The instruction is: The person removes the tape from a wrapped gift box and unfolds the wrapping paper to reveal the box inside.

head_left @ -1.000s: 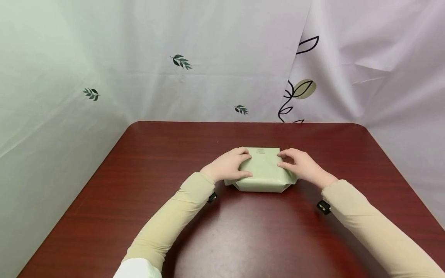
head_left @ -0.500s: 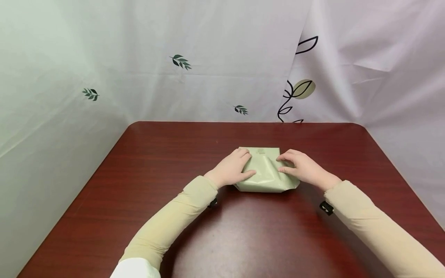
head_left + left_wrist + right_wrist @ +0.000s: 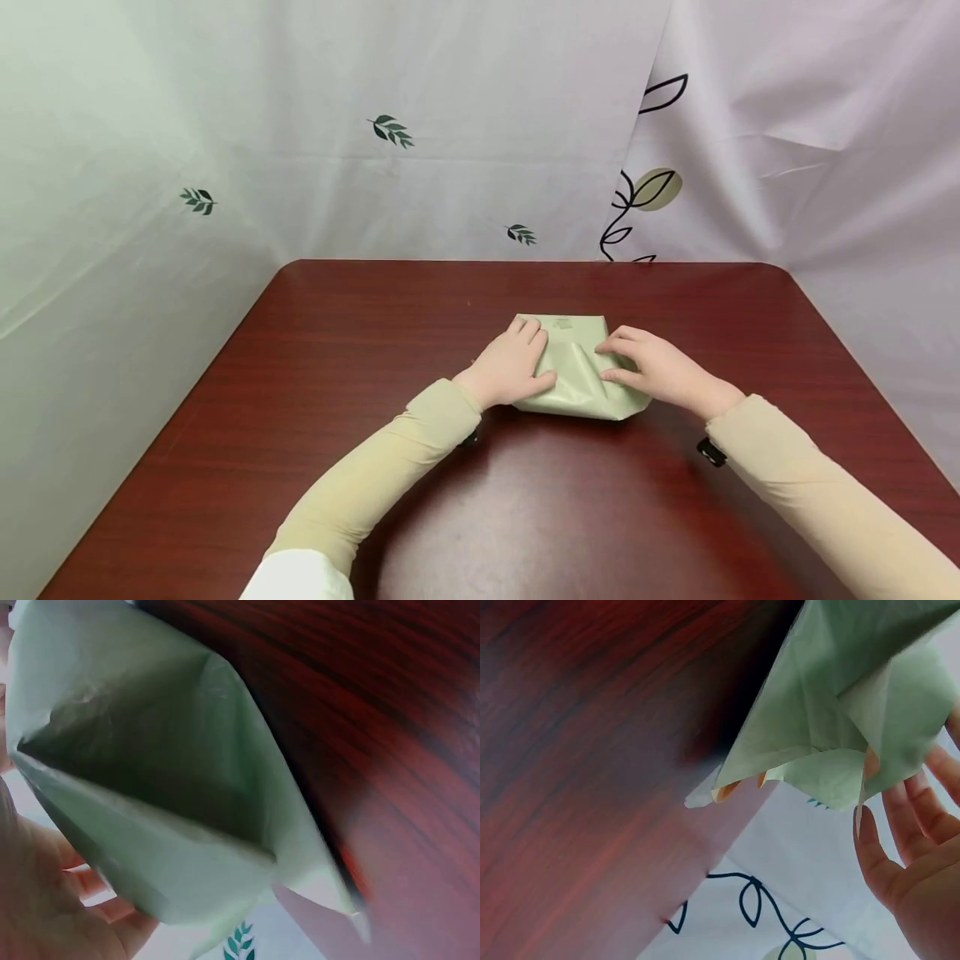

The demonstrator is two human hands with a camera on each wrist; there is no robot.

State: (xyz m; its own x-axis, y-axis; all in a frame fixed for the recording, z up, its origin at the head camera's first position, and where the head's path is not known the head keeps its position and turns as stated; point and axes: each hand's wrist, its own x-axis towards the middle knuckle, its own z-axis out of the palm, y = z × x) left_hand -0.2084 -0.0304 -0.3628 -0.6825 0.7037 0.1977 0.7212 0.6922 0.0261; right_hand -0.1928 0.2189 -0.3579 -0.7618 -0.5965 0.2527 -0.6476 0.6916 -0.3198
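Observation:
A package wrapped in pale green paper [image 3: 573, 392] lies near the middle of the table in the head view. Diagonal creases run across its top. My left hand [image 3: 510, 367] rests over its left part, thumb and fingers spread on the paper. At the right side, the fingertips of my right hand [image 3: 648, 364] touch the paper, thumb apart from the fingers. The left wrist view shows the package's end, a folded green flap [image 3: 165, 855] beneath a deep dark hollow. In the right wrist view, loose green paper [image 3: 802, 735] reaches my fingers, with bits of orange at its lower edge.
The dark red wooden table [image 3: 375, 317] extends on every side of the package. Behind it hangs a pale curtain [image 3: 450, 192] with leaf prints. A small piece of tape [image 3: 562, 324] shows near the package's far edge.
My left hand has slid to the right over the package. The smooth top has buckled into creases, and the near right corner has shifted slightly right. My right hand has moved slightly right and nearer.

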